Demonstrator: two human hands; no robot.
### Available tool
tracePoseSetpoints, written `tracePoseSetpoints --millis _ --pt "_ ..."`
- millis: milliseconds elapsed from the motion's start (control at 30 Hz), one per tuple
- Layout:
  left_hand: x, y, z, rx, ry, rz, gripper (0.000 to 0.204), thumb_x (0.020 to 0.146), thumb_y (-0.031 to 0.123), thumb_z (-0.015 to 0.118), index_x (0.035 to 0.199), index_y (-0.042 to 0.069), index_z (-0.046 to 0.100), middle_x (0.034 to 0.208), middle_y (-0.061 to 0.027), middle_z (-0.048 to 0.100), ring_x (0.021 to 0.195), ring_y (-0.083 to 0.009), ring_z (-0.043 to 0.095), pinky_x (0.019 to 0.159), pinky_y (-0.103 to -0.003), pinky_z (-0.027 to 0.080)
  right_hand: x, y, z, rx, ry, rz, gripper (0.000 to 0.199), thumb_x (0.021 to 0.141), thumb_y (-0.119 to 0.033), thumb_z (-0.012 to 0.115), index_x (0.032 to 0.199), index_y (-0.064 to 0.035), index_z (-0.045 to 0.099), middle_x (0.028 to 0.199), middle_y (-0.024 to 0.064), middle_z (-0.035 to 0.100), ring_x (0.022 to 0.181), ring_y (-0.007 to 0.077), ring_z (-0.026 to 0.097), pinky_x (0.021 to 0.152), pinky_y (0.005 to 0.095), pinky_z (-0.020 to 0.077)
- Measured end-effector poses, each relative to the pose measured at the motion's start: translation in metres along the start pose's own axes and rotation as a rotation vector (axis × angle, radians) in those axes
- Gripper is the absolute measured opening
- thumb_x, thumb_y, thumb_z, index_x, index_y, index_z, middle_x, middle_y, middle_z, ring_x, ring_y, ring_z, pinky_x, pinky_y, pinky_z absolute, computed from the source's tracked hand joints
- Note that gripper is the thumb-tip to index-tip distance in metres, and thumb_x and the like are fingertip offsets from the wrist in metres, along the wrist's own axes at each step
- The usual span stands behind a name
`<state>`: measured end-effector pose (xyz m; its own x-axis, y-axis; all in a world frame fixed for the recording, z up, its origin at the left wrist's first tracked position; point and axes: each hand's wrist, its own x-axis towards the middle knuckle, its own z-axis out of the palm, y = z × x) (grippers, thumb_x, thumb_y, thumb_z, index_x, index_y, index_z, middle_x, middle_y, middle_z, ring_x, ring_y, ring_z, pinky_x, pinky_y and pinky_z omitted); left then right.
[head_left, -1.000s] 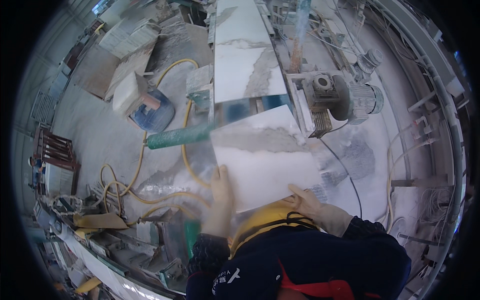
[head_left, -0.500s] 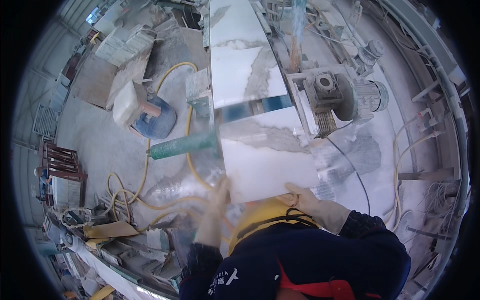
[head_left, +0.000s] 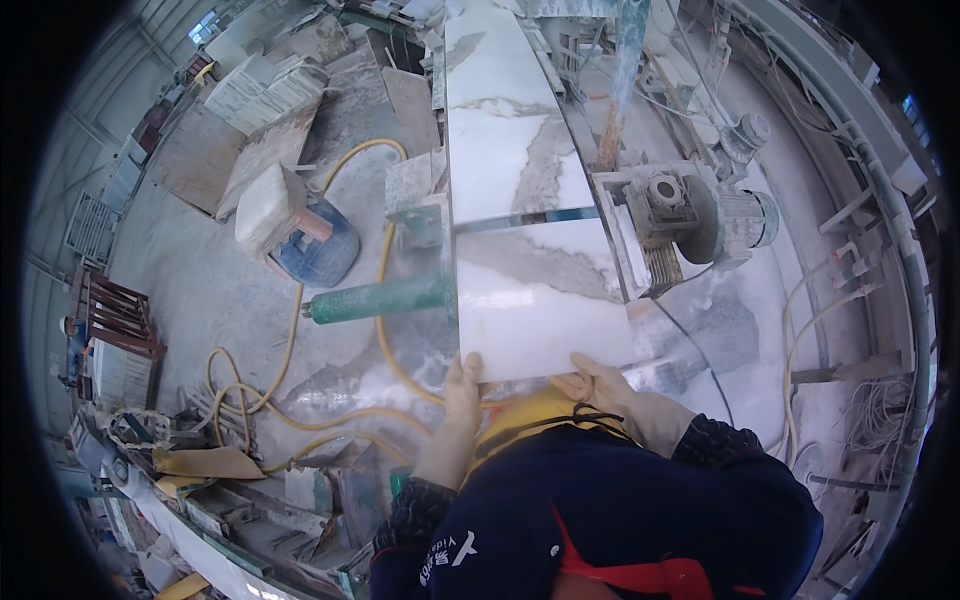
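Observation:
A white marble slab with grey veins lies on the cutting bench in front of me. A longer veined slab continues beyond a narrow gap. My left hand grips the near left corner of the slab. Against its near edge on the right, my right hand holds on with fingers curled over it. My dark sleeves and a yellow apron show below.
A saw motor unit sits right of the slab. A green roller sticks out on the left. Yellow hoses coil over the wet floor. A blue drum, stone blocks and stacked slabs stand at left.
The slab has slid toward me along the bench, widening the gap to the far slab. Both hands stay on its near edge.

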<state>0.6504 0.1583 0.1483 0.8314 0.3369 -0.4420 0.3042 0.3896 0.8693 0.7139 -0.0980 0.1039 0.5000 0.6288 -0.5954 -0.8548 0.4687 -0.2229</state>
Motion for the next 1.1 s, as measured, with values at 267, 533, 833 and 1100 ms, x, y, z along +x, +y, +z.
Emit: tracePoseSetpoints --millis 267,533,833,1100 --pt "0.025 -0.004 -0.004 -0.034 -0.048 0.019 0.070 0.093 0.046 0.065 0.142 0.002 0.042 0.127 -0.0157 0.056 0.113 -0.0290 0.059 0.087 -0.042 0.058 0.011 -0.009 0.013 -0.041 -0.037 -0.041 0.048 0.101 -0.020 0.055 0.142 -0.0008 0.038 0.143 0.0142 0.047 0.135 0.0286 0.046 0.116 0.0401 0.0379" --pt "0.038 -0.004 -0.003 -0.028 -0.037 0.059 0.054 0.099 0.036 0.058 0.140 0.003 0.045 0.117 -0.0114 0.063 0.098 -0.0205 0.066 0.071 -0.030 0.060 0.019 -0.015 0.022 -0.036 -0.011 -0.111 0.046 0.100 -0.017 0.056 0.139 0.0031 0.041 0.139 0.0210 0.050 0.127 0.0351 0.052 0.109 0.0448 0.0455" --pt "0.053 -0.009 -0.008 -0.084 -0.057 0.044 0.070 0.090 0.046 0.070 0.138 0.002 0.047 0.119 -0.0122 0.061 0.104 -0.0249 0.063 0.085 -0.041 0.059 0.030 -0.019 0.024 -0.035 0.019 -0.106 0.048 0.100 -0.017 0.057 0.139 0.0057 0.041 0.136 0.0273 0.050 0.124 0.0386 0.054 0.105 0.0476 0.0486" --pt "0.070 -0.019 -0.003 -0.032 0.016 -0.026 0.054 0.096 0.040 0.064 0.137 0.009 0.049 0.122 -0.0104 0.060 0.106 -0.0247 0.062 0.085 -0.041 0.057 0.049 -0.033 0.007 0.011 0.053 -0.038 0.046 0.100 -0.019 0.058 0.137 0.0039 0.042 0.134 0.0258 0.052 0.125 0.0345 0.053 0.108 0.0430 0.0459"
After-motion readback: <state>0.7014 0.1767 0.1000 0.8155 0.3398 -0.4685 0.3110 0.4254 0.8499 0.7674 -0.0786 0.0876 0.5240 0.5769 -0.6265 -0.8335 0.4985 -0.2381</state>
